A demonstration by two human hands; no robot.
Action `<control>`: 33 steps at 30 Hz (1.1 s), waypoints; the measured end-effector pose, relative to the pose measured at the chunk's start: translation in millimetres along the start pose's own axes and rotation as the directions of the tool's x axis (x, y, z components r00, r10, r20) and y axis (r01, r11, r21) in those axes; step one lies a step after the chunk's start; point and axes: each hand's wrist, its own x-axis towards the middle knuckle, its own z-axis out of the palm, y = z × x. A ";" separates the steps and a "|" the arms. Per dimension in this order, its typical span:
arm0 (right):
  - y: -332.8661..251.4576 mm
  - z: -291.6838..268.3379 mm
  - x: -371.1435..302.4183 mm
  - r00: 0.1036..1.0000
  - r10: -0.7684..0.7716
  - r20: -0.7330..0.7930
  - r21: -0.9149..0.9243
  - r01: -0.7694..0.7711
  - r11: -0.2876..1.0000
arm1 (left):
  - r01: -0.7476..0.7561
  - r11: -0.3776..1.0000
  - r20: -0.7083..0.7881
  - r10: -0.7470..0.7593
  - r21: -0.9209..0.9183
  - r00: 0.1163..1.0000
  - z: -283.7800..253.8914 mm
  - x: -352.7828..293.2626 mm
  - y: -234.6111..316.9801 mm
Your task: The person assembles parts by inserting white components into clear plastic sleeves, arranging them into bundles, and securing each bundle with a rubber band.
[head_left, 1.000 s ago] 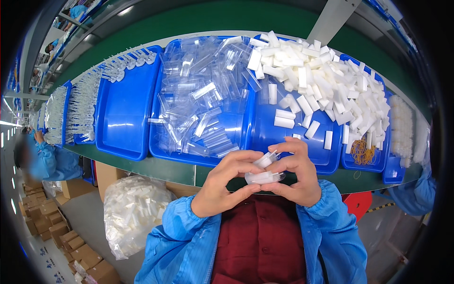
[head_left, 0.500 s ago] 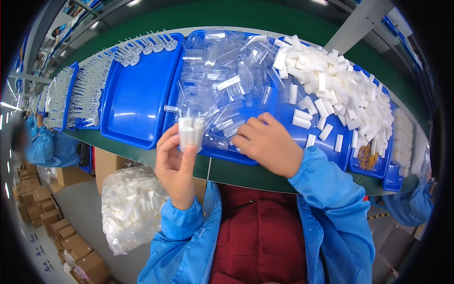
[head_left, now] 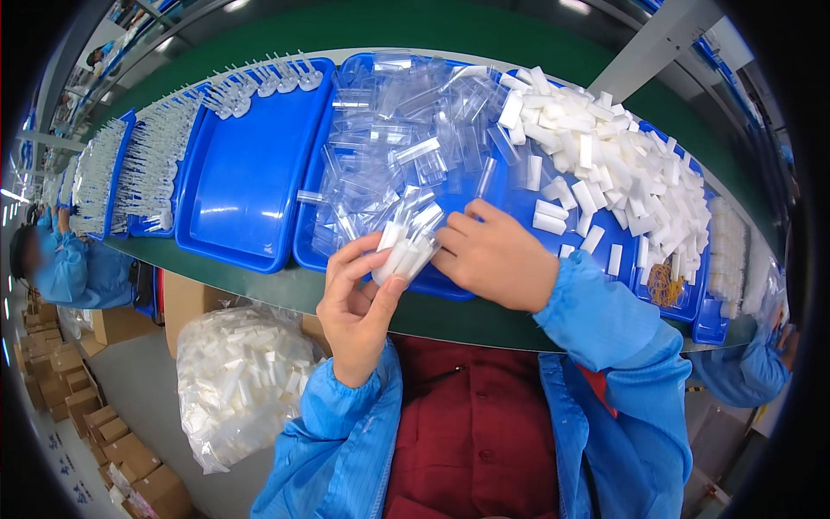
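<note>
A bundle of clear plastic tubes with white foam pieces inside [head_left: 405,259] is gripped by my left hand [head_left: 359,303], fingers behind and thumb in front. It tilts to the upper right over the near edge of a blue tray [head_left: 311,253]. My right hand [head_left: 497,259] is at the bundle's right side, fingers curled and pressed together; what they hold, if anything, is hidden. Many loose clear tubes [head_left: 450,130] lie heaped in the tray beyond. White foam pieces [head_left: 596,147] form a pile to the right, a few lying apart near my right wrist.
Further left is a blue tray [head_left: 246,173] with clear stemmed parts [head_left: 281,76] along its far edge, then trays full of similar parts [head_left: 160,164]. Yellow rubber bands [head_left: 665,285] lie at right. A plastic bag of white pieces [head_left: 246,372] stands below; a co-worker [head_left: 82,268] sits at left.
My left hand has moved right with the bundle and tilted it from upright toward my right hand. My right hand has stayed near its place, fingers still curled.
</note>
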 end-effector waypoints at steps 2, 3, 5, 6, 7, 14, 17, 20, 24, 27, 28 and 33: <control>12.8 -5.9 -7.4 0.984 0.076 -0.163 0.319 -0.021 0.948 | 0.002 1.000 0.003 -0.002 0.014 1.000 -0.2 -2.9 -0.9; 13.3 -9.4 -14.3 0.984 0.072 -0.160 0.320 -0.017 0.947 | 0.009 1.000 0.004 -0.009 0.028 1.000 0.1 -4.8 -3.7; 5.5 -20.9 -27.6 0.790 0.602 -0.114 0.913 -0.157 0.377 | 0.003 0.999 0.051 -0.004 0.035 0.999 7.3 -8.8 -2.9; 2.0 -21.7 -31.0 0.712 0.691 -0.121 0.972 -0.056 0.228 | 0.047 0.999 0.094 -0.047 0.002 0.994 12.7 -10.4 -0.2; -2.4 -21.7 -33.4 0.709 0.695 -0.120 0.972 -0.056 0.226 | 0.056 0.998 0.143 -0.056 0.009 0.988 16.9 -12.7 1.7; -29.7 -8.7 -61.7 0.565 0.810 0.156 0.944 0.155 -0.290 | 0.123 0.991 0.232 -0.108 -0.049 0.967 46.5 -18.5 0.2; -32.9 -9.5 -66.3 0.555 0.821 0.136 0.958 0.136 -0.251 | 0.137 0.990 0.213 -0.125 -0.041 0.969 54.3 -19.8 0.5; -29.6 -8.2 -70.8 0.552 0.823 0.136 0.956 0.145 -0.255 | 0.136 0.991 0.184 -0.131 -0.014 0.974 56.6 -18.3 -2.1; -29.7 -0.8 -80.5 0.566 0.814 0.132 0.962 0.126 -0.243 | 0.135 0.991 0.173 -0.134 0.005 0.976 61.9 -18.7 -3.3; -31.5 2.9 -85.8 0.556 0.831 0.009 0.997 0.063 -0.053 | 0.113 0.991 0.206 -0.125 0.069 0.970 62.9 -19.7 -2.1; -31.9 3.6 -87.8 0.557 0.830 0.019 0.997 0.047 -0.054 | 0.112 0.991 0.209 -0.126 0.073 0.970 62.5 -18.7 -1.5; -37.5 5.3 -95.2 0.555 0.831 0.015 0.996 0.066 -0.062 | 0.240 0.968 0.232 -0.251 0.079 0.940 69.2 -8.7 7.2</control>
